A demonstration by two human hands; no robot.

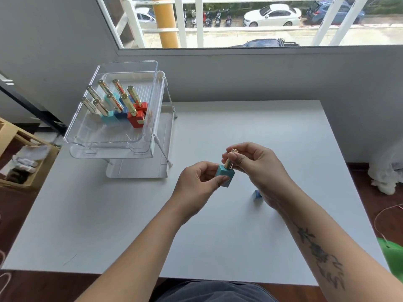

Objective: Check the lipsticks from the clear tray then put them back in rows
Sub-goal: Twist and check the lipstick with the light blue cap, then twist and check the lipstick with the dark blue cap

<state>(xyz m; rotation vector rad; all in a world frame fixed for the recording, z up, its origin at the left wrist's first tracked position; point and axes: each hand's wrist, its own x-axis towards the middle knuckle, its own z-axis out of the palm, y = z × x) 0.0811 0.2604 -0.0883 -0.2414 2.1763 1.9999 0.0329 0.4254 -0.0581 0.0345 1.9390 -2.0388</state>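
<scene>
Over the middle of the white table (218, 236) I hold a lipstick (225, 174) with a teal square base and a gold tube. My left hand (196, 186) pinches the teal base. My right hand (255, 164) grips the gold tube from above. The clear tray (109, 140) stands on a white rack at the table's far left. Inside it, several lipsticks (122, 105) with gold tubes and teal, blue, red or pale bases stand in rows. A small blue piece (257, 194) lies on the table, partly hidden behind my right wrist.
The white rack (139, 168) has a lower shelf under the tray. A wooden crate (19, 162) with cloths sits on the floor to the left. A green object (392, 256) is at the right edge. A grey wall and a window lie behind the table.
</scene>
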